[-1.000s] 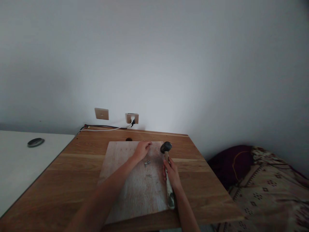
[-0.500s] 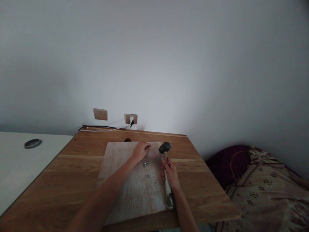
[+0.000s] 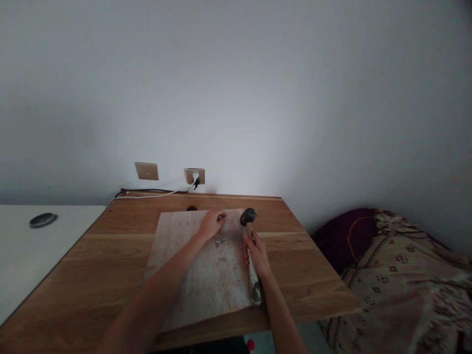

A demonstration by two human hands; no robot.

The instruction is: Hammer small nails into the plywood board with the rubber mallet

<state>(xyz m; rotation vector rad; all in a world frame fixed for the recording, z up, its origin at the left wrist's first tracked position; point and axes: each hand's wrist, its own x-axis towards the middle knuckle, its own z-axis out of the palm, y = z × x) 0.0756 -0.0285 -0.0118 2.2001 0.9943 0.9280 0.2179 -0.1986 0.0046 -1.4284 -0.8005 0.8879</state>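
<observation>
My right hand (image 3: pixel 257 253) is wrapped round the upper handle of a hammer (image 3: pixel 254 282), its dark head pointing away from me over the board's right edge. Toward the far edge of a pale wooden board (image 3: pixel 206 290), my left hand (image 3: pixel 211 223) rests with its fingers drawn together in a pinch; whatever lies between them is too small to make out. Several loose metal nails (image 3: pixel 220 242) lie on the board just below that hand. A row of small dark marks runs along the board's far side, left of my fingers.
Beneath the board is a wooden table (image 3: pixel 110 250). Cables (image 3: pixel 155 194) run along its back to a wall socket (image 3: pixel 194 176). A white surface (image 3: pixel 33 260) with a dark oval object (image 3: pixel 43 220) adjoins on the left. Patterned bedding (image 3: pixel 398 285) lies to the right.
The camera view has tipped slightly, so everything sits a little higher and further left. Both hands and the hammer stay in nearly the same places over the board.
</observation>
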